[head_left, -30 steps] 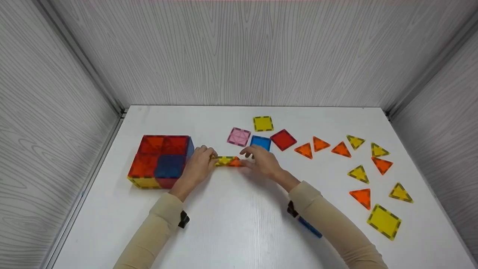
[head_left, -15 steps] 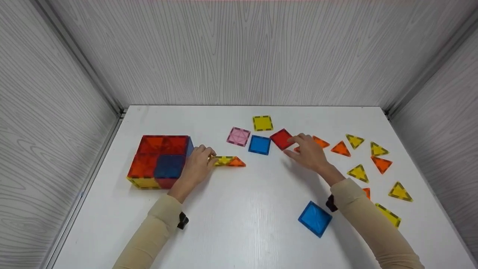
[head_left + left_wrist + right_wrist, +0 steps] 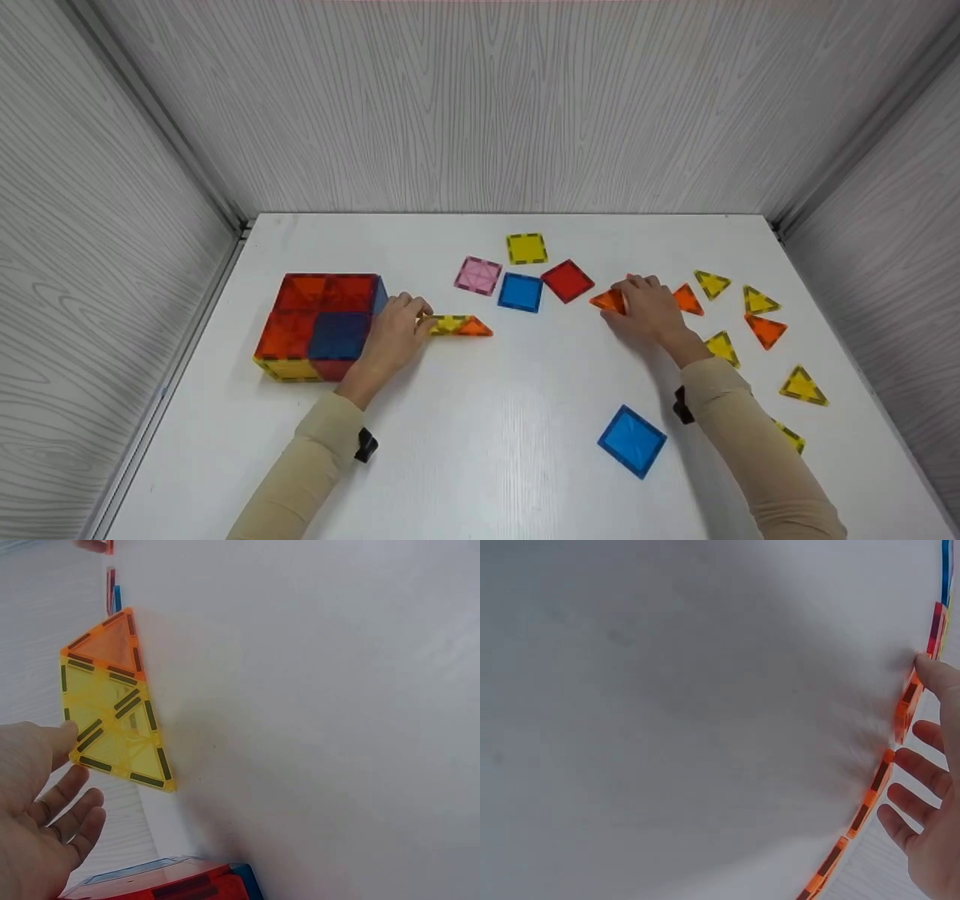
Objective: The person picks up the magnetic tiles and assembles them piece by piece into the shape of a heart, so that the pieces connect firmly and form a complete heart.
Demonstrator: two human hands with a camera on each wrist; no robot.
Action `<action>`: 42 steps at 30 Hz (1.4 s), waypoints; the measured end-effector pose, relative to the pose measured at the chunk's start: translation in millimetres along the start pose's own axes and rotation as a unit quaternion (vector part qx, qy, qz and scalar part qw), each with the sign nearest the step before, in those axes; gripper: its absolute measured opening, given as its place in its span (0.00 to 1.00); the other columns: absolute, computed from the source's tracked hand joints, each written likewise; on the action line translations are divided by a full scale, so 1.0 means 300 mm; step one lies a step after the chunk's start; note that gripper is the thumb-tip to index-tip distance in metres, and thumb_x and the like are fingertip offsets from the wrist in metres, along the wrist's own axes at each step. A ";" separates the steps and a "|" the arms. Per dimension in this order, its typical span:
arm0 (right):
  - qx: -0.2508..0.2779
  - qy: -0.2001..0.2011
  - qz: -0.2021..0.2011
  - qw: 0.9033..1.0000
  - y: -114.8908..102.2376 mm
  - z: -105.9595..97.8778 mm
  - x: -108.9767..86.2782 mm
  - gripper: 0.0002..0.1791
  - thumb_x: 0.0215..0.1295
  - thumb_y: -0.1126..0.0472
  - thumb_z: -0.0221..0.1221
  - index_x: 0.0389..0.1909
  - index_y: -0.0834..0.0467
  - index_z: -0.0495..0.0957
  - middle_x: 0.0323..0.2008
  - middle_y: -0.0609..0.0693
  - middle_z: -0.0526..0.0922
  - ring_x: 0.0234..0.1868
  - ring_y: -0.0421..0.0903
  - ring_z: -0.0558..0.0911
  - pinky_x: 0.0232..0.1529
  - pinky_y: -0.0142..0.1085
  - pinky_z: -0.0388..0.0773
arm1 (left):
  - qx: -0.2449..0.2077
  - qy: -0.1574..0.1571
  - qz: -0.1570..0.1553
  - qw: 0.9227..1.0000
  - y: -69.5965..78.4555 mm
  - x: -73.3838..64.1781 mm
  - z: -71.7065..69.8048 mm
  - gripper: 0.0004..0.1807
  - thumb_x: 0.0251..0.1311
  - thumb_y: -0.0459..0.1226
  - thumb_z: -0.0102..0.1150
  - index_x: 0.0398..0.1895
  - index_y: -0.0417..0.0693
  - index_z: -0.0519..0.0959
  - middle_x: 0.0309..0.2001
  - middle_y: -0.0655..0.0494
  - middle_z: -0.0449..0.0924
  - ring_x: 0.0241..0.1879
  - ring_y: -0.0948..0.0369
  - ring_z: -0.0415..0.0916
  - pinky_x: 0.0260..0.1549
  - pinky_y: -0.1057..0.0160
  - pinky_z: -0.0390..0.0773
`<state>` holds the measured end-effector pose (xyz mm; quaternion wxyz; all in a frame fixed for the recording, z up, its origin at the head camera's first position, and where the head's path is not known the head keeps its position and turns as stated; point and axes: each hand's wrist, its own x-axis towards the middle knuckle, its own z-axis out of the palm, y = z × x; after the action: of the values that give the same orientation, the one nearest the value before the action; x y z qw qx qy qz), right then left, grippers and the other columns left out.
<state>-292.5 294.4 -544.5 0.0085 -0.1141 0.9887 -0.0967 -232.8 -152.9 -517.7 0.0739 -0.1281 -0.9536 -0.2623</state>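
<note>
My left hand pinches the end of an upright strip of magnetic tiles between thumb and fingers. Yellow triangle tiles make up most of the strip, with an orange triangle tile at its far end. To the right, my right hand is low over the loose orange triangles, its fingers spread. In the right wrist view its thumb touches one end of an orange triangle tile, while the other fingers lie beside the neighbouring orange tile. That neighbour is mostly hidden by the hand in the head view.
A box of red, blue and yellow tiles stands left of my left hand. Pink, yellow, blue and red squares lie behind. A larger blue square is nearer; several triangles lie right.
My right hand has left the tile strip and moved right, past the red square, down to the orange triangles. The larger blue square is uncovered. My left hand keeps its hold.
</note>
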 end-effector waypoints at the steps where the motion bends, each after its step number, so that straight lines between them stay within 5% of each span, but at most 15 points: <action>1: 0.002 0.000 0.000 1.000 0.000 0.000 -0.001 0.32 0.74 0.43 0.61 0.68 0.60 0.75 0.69 0.65 0.76 0.67 0.66 0.71 0.67 0.61 0.72 | 0.000 0.003 0.001 1.000 0.001 0.000 0.000 0.10 0.70 0.40 0.67 0.46 0.43 0.84 0.42 0.45 0.81 0.45 0.49 0.78 0.46 0.52 0.81; 10: 0.016 0.010 -0.025 1.000 -0.017 -0.002 -0.002 0.25 0.73 0.46 0.64 0.61 0.59 0.82 0.56 0.61 0.83 0.59 0.62 0.74 0.60 0.58 0.76 | -0.014 0.004 -0.010 1.000 0.004 0.000 0.001 0.10 0.70 0.40 0.67 0.46 0.43 0.84 0.44 0.44 0.82 0.47 0.48 0.79 0.49 0.51 0.82; 20: 0.010 0.034 -0.045 0.998 -0.070 -0.015 -0.044 0.28 0.69 0.41 0.67 0.58 0.58 0.85 0.58 0.60 0.85 0.61 0.60 0.78 0.62 0.57 0.79 | -0.024 -0.005 -0.021 0.999 0.005 0.002 -0.004 0.09 0.71 0.39 0.66 0.47 0.43 0.84 0.44 0.45 0.82 0.47 0.49 0.78 0.51 0.51 0.82; 27: 0.034 0.075 -0.101 0.991 -0.222 -0.025 -0.116 0.28 0.65 0.39 0.70 0.57 0.55 0.86 0.57 0.58 0.86 0.57 0.58 0.82 0.56 0.54 0.84 | -0.017 -0.002 -0.012 1.000 0.001 0.000 -0.003 0.09 0.71 0.39 0.66 0.47 0.43 0.84 0.43 0.44 0.82 0.47 0.48 0.78 0.50 0.50 0.82; 42: 0.048 -0.031 -0.212 0.976 -0.575 0.050 -0.191 0.29 0.67 0.35 0.66 0.59 0.49 0.85 0.57 0.50 0.86 0.57 0.48 0.80 0.54 0.42 0.83 | -0.020 -0.016 -0.032 0.999 0.005 0.002 -0.001 0.09 0.72 0.40 0.65 0.48 0.45 0.84 0.45 0.46 0.82 0.48 0.50 0.78 0.52 0.52 0.82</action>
<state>-197.5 140.0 -526.2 0.0235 -0.3231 0.9356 -0.1404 -232.9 -151.7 -516.6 0.0478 -0.1035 -0.9527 -0.2816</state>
